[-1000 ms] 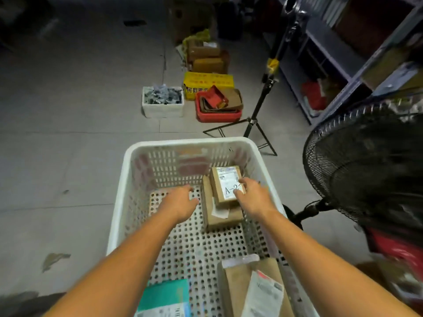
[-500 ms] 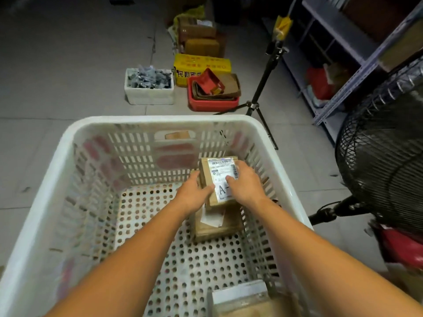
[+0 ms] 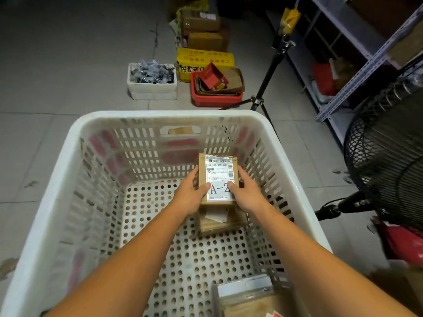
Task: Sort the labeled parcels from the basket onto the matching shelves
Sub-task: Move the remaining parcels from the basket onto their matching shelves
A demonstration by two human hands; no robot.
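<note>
- Inside the basket [image 3: 169, 115], toward its far right corner, the left hand [image 3: 191, 195] grips the left edge of a parcel [image 3: 218, 177], with the thumb curled onto the label.
- The right hand [image 3: 246, 194] grips the opposite edge the same way, its thumb on the label beside the printed "A-2".
- The parcel is a small brown box, label up, held between both hands over a second carton [image 3: 219, 221] on the basket's perforated floor; I cannot tell whether the two touch.
- A flat package [image 3: 249, 298] lies at the near right of the basket floor, cut off by the frame edge.
- Beyond the basket, on the tiled floor, stand a white box [image 3: 152, 89] of small grey items and a red bin [image 3: 216, 98] holding cardboard, with a yellow box [image 3: 204, 61] behind them.
- To the right are a tripod [image 3: 267, 74], metal shelves [image 3: 366, 56] and a black fan [image 3: 389, 161] near the basket's right side.
</note>
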